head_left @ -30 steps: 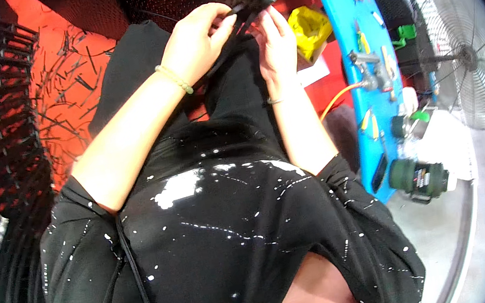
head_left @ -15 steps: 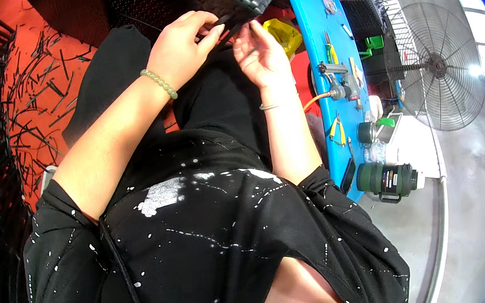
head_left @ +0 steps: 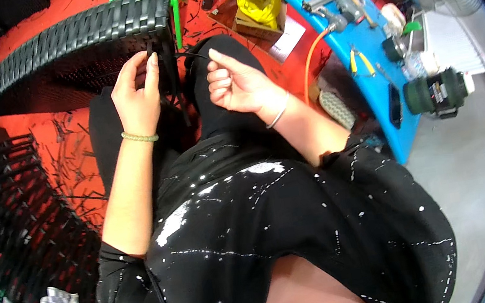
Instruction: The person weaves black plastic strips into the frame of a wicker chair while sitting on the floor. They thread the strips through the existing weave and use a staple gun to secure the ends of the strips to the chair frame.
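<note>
no wording can be clearly read. a small dark label with pale print (head_left: 438,89) is borne on the side of the dark green, cylindrical container (head_left: 419,95) beside the long blue desk (head_left: 404,140); its characters are too small and blurred to be made out. on the flat white sheet (head_left: 290,41) near the crumpled yellow plastic bag (head_left: 258,3), whether anything is printed cannot be told.

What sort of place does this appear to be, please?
Probably a workshop for woven furniture, judging by the black woven piece before the person, dark strip offcuts scattered on the red floor, and pliers on the blue table.
</note>
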`<state>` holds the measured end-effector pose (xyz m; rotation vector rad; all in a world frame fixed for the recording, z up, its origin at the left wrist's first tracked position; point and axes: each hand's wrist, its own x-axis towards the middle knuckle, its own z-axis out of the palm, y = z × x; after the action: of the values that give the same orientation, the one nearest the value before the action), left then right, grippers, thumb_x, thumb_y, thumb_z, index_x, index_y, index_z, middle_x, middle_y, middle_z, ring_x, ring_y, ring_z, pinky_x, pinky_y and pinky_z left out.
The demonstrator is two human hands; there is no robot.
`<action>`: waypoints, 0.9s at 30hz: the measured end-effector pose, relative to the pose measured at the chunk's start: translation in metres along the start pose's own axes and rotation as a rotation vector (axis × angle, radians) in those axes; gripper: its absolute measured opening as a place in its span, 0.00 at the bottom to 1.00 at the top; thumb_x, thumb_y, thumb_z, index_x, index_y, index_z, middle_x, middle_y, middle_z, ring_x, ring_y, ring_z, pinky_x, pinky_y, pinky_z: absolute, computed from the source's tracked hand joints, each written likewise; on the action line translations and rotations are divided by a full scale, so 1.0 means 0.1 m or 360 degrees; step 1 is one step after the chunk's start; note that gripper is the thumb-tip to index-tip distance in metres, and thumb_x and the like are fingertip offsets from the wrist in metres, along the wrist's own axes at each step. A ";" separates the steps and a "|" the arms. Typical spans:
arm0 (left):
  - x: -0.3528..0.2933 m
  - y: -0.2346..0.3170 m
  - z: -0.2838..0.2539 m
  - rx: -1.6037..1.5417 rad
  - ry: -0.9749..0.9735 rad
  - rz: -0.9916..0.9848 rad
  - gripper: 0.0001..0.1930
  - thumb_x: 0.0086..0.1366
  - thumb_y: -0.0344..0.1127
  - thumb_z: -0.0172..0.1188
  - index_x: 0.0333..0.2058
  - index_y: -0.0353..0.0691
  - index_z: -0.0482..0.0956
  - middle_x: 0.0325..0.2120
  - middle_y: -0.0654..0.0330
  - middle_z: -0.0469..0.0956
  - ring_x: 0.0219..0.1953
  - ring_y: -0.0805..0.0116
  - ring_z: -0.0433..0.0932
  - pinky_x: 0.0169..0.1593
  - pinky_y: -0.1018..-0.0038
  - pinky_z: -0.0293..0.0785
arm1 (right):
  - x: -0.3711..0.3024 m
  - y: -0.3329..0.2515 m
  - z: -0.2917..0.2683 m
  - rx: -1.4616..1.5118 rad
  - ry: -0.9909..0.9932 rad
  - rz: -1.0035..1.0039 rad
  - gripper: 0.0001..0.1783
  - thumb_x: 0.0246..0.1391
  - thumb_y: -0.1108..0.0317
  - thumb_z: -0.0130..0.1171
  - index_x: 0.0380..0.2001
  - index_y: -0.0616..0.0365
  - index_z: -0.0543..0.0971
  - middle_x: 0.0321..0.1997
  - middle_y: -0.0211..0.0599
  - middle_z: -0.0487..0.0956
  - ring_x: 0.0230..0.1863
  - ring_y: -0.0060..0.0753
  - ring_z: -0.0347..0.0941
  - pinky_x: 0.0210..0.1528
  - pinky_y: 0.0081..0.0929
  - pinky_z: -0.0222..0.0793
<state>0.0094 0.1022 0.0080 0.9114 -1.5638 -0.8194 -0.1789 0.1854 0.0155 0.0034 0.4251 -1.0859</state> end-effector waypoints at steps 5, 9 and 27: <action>-0.04 -0.03 -0.01 0.0054 -0.0083 -0.0057 0.10 0.62 0.30 0.59 0.39 0.31 0.76 0.31 0.61 0.78 0.32 0.77 0.78 0.37 0.82 0.74 | -0.07 -0.06 -0.08 -0.0291 -0.0246 -0.0147 0.14 0.61 0.62 0.49 0.45 0.56 0.74 0.37 0.25 0.75 0.36 0.19 0.70 0.36 0.17 0.65; -0.05 -0.05 -0.03 -0.0094 -0.0094 -0.0082 0.09 0.63 0.29 0.57 0.41 0.31 0.75 0.32 0.60 0.78 0.32 0.75 0.78 0.37 0.81 0.75 | -0.08 -0.19 -0.14 -0.0611 -0.0361 -0.0212 0.15 0.59 0.67 0.50 0.47 0.61 0.75 0.39 0.27 0.76 0.39 0.19 0.70 0.42 0.25 0.65; -0.11 -0.05 -0.03 -0.0139 -0.0054 -0.0104 0.08 0.60 0.28 0.61 0.38 0.33 0.76 0.30 0.63 0.78 0.33 0.78 0.76 0.40 0.82 0.72 | 0.57 -0.17 0.31 -0.0569 0.0104 -0.0822 0.17 0.60 0.71 0.47 0.51 0.64 0.71 0.50 0.39 0.74 0.51 0.35 0.70 0.56 0.29 0.66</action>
<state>0.0146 0.1097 -0.0013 0.8927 -1.5219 -0.9465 -0.1614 0.1223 0.0283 -0.4070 0.6979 -1.5046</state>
